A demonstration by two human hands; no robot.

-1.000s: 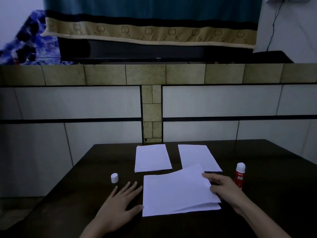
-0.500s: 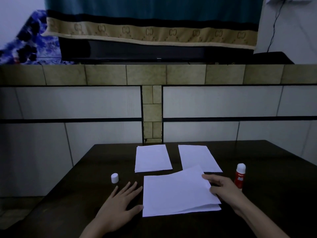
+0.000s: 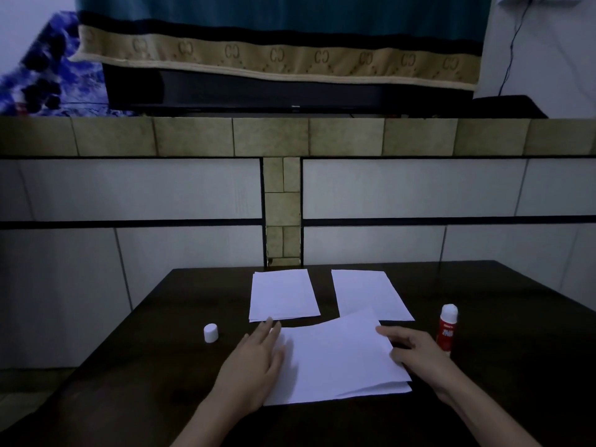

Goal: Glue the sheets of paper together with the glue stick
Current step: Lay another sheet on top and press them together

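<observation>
Our left hand (image 3: 254, 359) lies flat with straight fingers on the left edge of the nearest white paper sheets (image 3: 335, 359), pressing them onto the dark wooden table (image 3: 129, 366). Across from it, our right hand (image 3: 419, 353) rests on the right edge of the same sheets, its fingers loosely bent over the upper sheet; we cannot tell whether the thumb reaches under that sheet. These near sheets sit one on another, and at the right edge the upper one stands a little off the lower, leaving a thin gap.

Just beside our right hand stands the red glue stick with a white tip (image 3: 447, 329), upright and uncapped, apart from the paper. On the other side, left of our left hand, the small white cylindrical cap (image 3: 211, 332) stands alone on the table.

Farther back we see two more white sheets lying flat side by side: the left sheet (image 3: 282, 295), just beyond our left fingertips, and the right sheet (image 3: 367, 293), whose near edge is overlapped by the far corner of the near sheets.

Beyond the table rises a tiled wall (image 3: 129, 188) topped by a beige tiled ledge (image 3: 193, 137).
</observation>
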